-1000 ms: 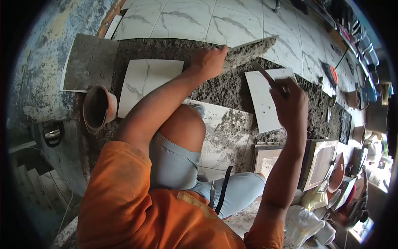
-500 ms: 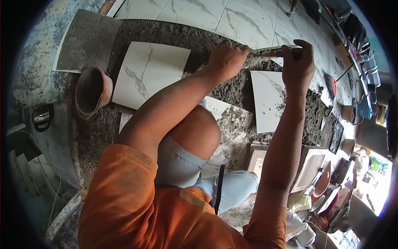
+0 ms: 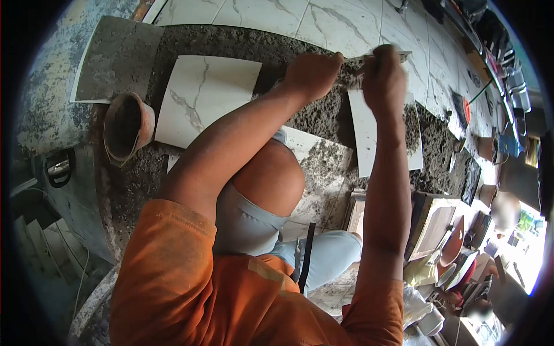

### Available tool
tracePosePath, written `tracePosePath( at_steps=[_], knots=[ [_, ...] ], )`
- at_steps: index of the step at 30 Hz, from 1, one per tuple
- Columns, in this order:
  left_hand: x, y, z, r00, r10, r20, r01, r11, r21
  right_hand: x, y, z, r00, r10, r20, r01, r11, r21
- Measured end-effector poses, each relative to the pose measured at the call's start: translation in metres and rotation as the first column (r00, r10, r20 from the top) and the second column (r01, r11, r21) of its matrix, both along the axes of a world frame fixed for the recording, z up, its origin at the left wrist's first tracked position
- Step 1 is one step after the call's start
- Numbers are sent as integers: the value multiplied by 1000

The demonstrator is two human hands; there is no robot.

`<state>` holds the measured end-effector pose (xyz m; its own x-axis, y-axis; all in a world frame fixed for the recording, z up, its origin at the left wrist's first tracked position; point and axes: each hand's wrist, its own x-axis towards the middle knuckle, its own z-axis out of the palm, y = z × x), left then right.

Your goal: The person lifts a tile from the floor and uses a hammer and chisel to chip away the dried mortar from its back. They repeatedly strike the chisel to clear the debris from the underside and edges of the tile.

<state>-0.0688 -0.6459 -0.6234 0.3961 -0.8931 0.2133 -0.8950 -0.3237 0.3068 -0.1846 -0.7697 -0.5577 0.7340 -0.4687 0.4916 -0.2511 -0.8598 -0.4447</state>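
Note:
A thin, mortar-smeared strip [image 3: 359,59] spans between my two hands above the dark mortar bed. My left hand [image 3: 313,74] is closed around its left end. My right hand [image 3: 385,78] is over the strip further right, slightly blurred, its fingers bent and whatever they grip hidden. Below the right hand lies a white marble-patterned tile [image 3: 362,135] with mortar crumbs on its right side, partly covered by my forearm. Another white tile [image 3: 210,92] with grey veins lies to the left, under my left forearm.
A mortar-stained bucket [image 3: 147,124] stands at the left beside a grey-coated tile [image 3: 118,57]. Finished floor tiles [image 3: 259,16] run along the top. Wooden frames [image 3: 435,222], a red-orange dustpan [image 3: 466,109] and assorted items are at the right.
My right hand has moved left along the strip, closer to my left hand, and its raised fingers have folded down. More of the strip's right end and the right tile shows.

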Motion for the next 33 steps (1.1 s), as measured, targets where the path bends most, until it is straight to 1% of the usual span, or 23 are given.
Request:
tracePosePath(
  at_steps=[1,3,6,7,9,10,11,13,14,15,17,18,19,21,22,23,25,26,27,29,30,31,33],
  knots=[
    [-1,-3,3,1000,-6,3,6,1000,-3,-3,-2,-18,998,66,-23,-66,998,7],
    [0,-4,9,999,38,-7,-37,991,131,-12,9,-16,998,14,-63,-13,1000,23],
    [1,0,4,1000,27,-6,-26,994,104,-21,12,29,995,-55,88,45,993,106],
    [0,-1,4,1000,3,-10,-2,996,87,-23,9,35,985,-27,168,14,997,75],
    [-2,0,3,1000,6,5,-6,996,91,-25,15,44,967,-96,235,79,993,82],
    [-1,0,1,1000,1,30,-3,997,74,-26,11,34,959,-124,254,74,978,197],
    [-2,0,0,999,-3,53,0,998,58,-25,5,15,981,-127,145,108,986,130],
    [-4,2,4,1000,-11,24,9,995,98,-22,8,-18,988,-66,136,69,997,-19],
    [-2,-1,8,1000,-5,4,4,992,129,-27,5,-15,982,-15,186,2,997,72],
    [0,-3,11,1000,-2,12,1,992,126,-34,5,-7,982,-101,161,67,977,203],
    [-4,2,11,999,-16,38,13,997,78,-47,11,13,926,-148,347,38,952,304],
    [-5,6,8,999,-13,32,10,996,90,-47,11,16,851,-111,514,-59,951,303],
    [-6,8,8,999,-15,36,12,996,84,-49,16,18,863,-172,476,-20,928,373],
    [-7,5,12,998,-32,52,29,998,59,-40,15,-16,969,-120,214,91,986,143],
    [-6,-2,16,1000,19,-14,-15,980,197,-34,14,-44,963,-86,256,35,980,197],
    [-8,-3,16,1000,11,-12,-8,981,194,-35,15,-40,958,-60,281,26,992,125],
    [-4,0,12,998,-12,60,5,992,124,-46,17,-29,949,-115,294,12,944,329],
    [-4,5,5,996,-44,76,46,998,-30,-48,16,-20,908,-108,405,-22,952,305],
    [-6,6,12,997,-38,73,40,999,-22,-51,21,-6,862,-121,492,-44,949,311],
    [-12,3,23,1000,5,-5,-5,990,142,-52,26,5,869,-238,434,58,919,389],
    [-10,5,11,999,-33,36,32,999,7,-49,20,-9,939,-194,284,102,945,309],
    [-9,4,12,998,-43,36,43,999,5,-38,10,-42,954,-163,251,160,987,32],
    [-6,-1,16,999,20,34,-24,993,116,-33,15,-45,959,-164,233,107,964,241]
  ],
)
